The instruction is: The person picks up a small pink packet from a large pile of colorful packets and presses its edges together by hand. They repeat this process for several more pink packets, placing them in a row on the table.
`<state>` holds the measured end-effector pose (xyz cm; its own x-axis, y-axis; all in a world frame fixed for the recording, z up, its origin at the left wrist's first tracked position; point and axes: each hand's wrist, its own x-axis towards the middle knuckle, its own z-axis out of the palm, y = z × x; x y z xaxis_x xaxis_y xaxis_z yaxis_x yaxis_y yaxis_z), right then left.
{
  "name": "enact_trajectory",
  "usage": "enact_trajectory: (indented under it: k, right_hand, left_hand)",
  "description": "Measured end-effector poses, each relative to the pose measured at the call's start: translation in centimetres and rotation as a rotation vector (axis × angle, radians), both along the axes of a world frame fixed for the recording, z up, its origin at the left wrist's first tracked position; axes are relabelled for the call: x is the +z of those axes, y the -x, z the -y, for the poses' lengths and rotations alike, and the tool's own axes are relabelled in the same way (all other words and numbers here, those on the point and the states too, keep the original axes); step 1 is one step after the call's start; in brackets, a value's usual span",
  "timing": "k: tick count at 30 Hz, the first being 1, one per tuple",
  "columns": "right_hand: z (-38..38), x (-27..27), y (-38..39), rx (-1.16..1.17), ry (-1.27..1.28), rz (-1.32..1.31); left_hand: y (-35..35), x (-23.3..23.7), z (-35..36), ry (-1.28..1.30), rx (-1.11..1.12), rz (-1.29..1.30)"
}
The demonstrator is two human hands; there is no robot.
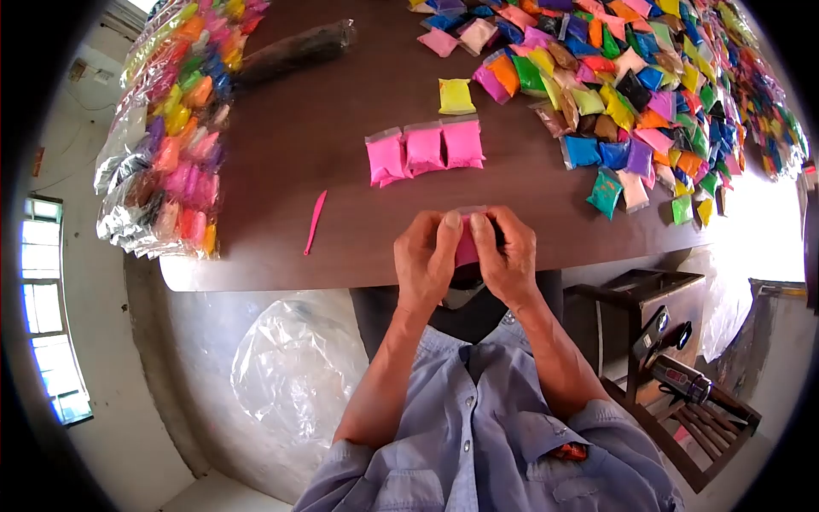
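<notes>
Both hands meet at the table's front edge. My left hand (428, 256) and my right hand (507, 254) pinch a pink packet (466, 249) between thumbs and fingers, the thumbs side by side at its top. Part of the packet is hidden by the fingers. Beyond the hands, three pink packets (425, 148) lie in a row, touching one another, with a yellow packet (456, 96) just behind them. To the left lies a thin pink plastic tool (315, 224).
Many coloured packets (631, 102) spread over the right of the brown table (281, 162). Clear bags of coloured packets (171, 171) line its left side, beside a dark wrapped roll (294, 53). A wooden stool (674, 316) holding a bottle stands right; a plastic bag (294, 363) lies below.
</notes>
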<state>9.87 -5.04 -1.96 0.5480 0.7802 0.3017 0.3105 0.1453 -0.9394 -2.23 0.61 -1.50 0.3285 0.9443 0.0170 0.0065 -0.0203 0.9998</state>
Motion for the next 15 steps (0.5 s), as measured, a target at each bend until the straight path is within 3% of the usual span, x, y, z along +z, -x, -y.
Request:
enact_trajectory:
  k: [3, 8, 12, 15]
  right_hand:
    - [0.1, 0.1, 0.0, 0.019, 0.023, -0.029]
    - [0.1, 0.5, -0.1, 0.036, 0.116, -0.017]
    - [0.2, 0.0, -0.3, 0.006, 0.035, -0.007]
    - [0.1, 0.2, -0.2, -0.013, 0.0, -0.047]
  left_hand:
    - [0.3, 1.0, -0.1, -0.157, 0.012, -0.161]
    - [0.3, 0.1, -0.3, -0.113, 0.038, -0.115]
    - [0.3, 0.0, -0.2, -0.029, 0.017, -0.107]
    - [0.2, -0.9, -0.1, -0.12, -0.053, -0.147]
